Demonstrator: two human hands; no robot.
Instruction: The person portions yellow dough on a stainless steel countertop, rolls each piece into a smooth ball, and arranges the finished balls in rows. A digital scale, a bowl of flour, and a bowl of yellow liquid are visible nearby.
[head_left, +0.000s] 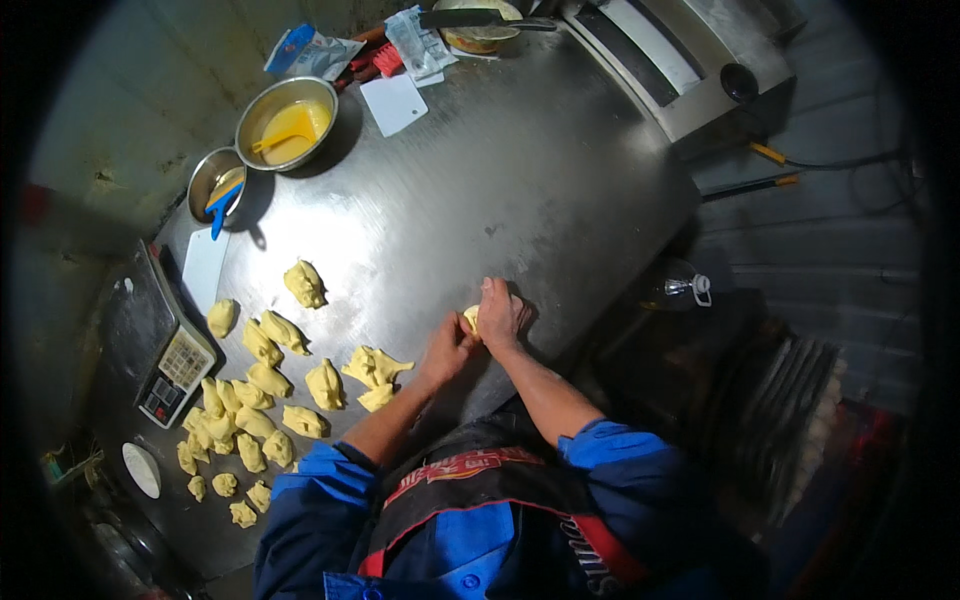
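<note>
A small piece of pale yellow dough (471, 316) shows between my two hands, low over the steel worktop near its front edge. My left hand (448, 349) grips its left side, thumb and fingers drawn together. Over the right side of the dough curves my right hand (499, 316), hiding most of it. Left of my left forearm lie a ragged dough lump (371, 366) and an oblong one (325, 384). Several more dough pieces (217, 424) are heaped farther left. A single lump (304, 285) rests apart, higher up on the worktop (450, 202).
A digital scale (176, 367) and a white scraper (204, 262) line the left side. Beyond them are a bowl with a blue-handled brush (219, 210) and a bowl of yellow liquid (289, 124). A knife (480, 20) lies across a bowl at the back. A steel machine (675, 67) stands back right.
</note>
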